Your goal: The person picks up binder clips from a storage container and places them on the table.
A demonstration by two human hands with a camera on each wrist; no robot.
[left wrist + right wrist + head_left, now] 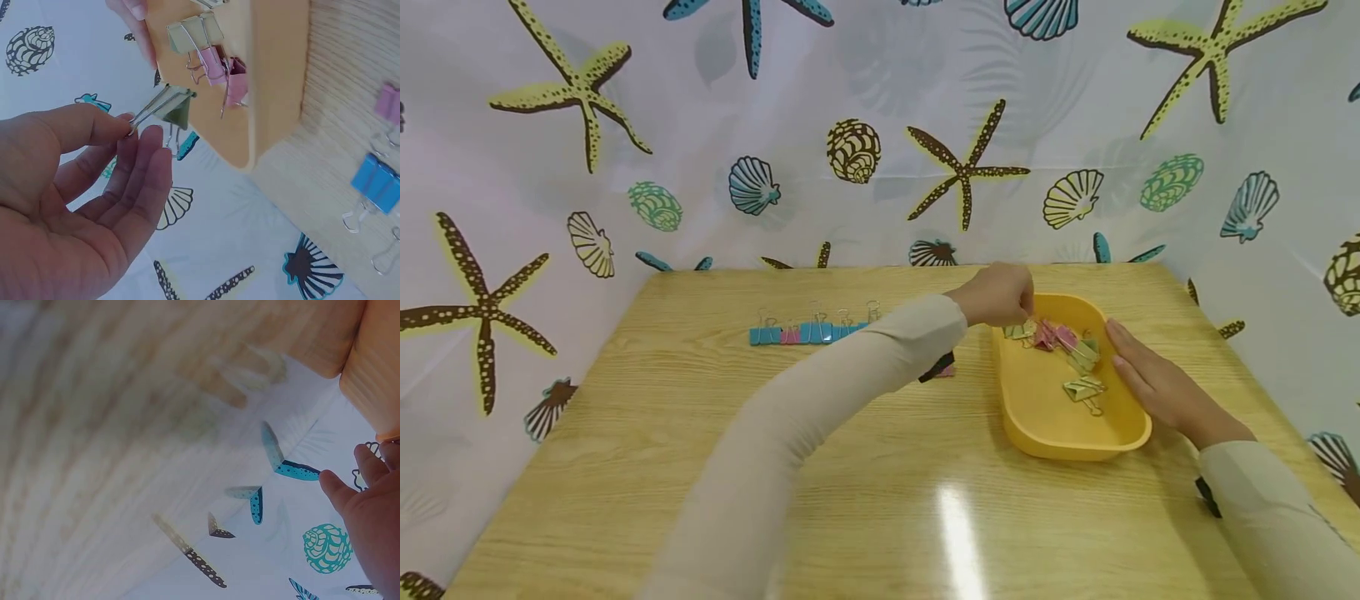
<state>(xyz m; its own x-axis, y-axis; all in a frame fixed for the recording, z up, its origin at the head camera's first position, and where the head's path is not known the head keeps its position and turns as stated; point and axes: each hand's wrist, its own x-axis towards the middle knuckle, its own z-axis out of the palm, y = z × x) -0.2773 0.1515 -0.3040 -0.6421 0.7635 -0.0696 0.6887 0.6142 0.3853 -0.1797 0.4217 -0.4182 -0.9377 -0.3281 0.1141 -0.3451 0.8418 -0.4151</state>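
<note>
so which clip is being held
The green clip pinched in the left hand; the other visible clips, green ones included, sit in the tray or on the table, unheld.

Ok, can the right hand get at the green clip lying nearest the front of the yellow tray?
Probably yes: the right hand lies along the right wall of the yellow tray, and nothing covers that green clip. It would just need to come over the wall.

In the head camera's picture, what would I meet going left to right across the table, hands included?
Blue clip → pink clip → second blue clip → left hand → yellow tray → right hand. I left out whatever overlaps too much.
</note>
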